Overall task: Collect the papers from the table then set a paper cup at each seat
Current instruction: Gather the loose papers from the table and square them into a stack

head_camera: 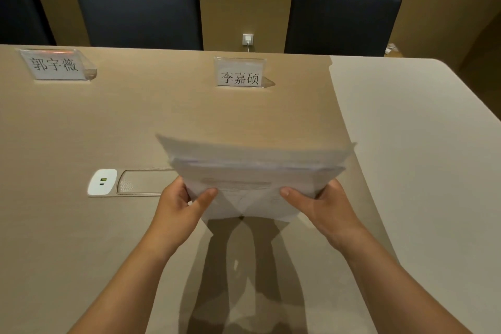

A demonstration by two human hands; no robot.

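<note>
The beige table [81, 127] carries two clear name cards [54, 64] [240, 73] and a white socket panel [102, 182].

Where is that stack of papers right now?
In the head view, the stack of papers is low centre, held above the table by the left hand and right hand, nearer than the name card.

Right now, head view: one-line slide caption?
Both hands, left hand and right hand, hold a stack of papers above the conference table, facing two name cards.
</note>
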